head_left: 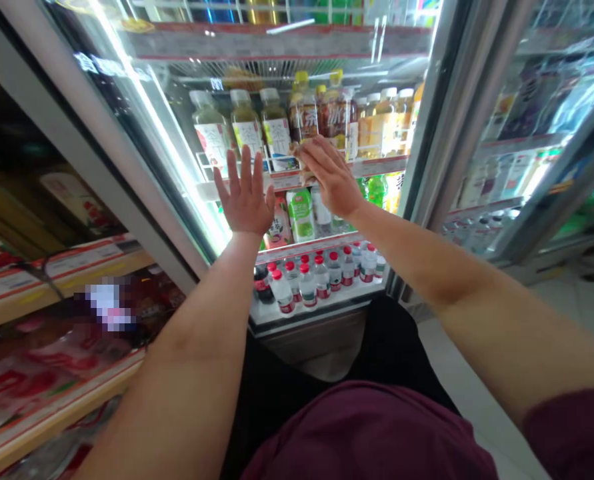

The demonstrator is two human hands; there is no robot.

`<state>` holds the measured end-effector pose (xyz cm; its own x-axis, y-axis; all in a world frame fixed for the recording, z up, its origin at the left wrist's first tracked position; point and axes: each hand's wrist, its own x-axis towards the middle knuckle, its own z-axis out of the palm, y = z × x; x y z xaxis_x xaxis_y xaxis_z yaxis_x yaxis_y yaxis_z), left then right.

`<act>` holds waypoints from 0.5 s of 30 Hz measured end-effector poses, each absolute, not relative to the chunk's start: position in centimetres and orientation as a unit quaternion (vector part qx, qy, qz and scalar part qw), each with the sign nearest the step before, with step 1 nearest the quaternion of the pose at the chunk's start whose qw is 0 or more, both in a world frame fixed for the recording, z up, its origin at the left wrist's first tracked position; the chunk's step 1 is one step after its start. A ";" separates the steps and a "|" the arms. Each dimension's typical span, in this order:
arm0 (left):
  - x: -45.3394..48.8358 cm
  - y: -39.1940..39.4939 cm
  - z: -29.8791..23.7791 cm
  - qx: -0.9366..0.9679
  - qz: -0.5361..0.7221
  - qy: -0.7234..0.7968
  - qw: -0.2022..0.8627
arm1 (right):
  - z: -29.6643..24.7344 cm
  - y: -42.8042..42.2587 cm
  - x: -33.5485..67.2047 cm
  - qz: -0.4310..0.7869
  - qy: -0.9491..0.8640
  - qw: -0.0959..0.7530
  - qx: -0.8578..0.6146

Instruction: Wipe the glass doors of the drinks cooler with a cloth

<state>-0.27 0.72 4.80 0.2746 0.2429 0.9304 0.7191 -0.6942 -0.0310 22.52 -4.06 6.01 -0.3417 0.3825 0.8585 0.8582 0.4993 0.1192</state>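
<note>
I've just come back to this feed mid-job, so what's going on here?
A person is reaching both hands toward a lit drinks cooler. The left hand is open with fingers spread; the right hand is angled across in front of the middle shelves, and whether it holds anything is too blurred to tell. Bottles with white labels stand upright behind, and red-capped bottles stand at the bottom.

A dark plum-purple top, its short right sleeve in the same colour, and black trousers
</note>
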 end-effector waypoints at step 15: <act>-0.3 0.4 4.8 -0.754 -0.522 -0.332 0.221 | 11.9 -3.4 18.1 -0.332 -0.738 0.420 -0.411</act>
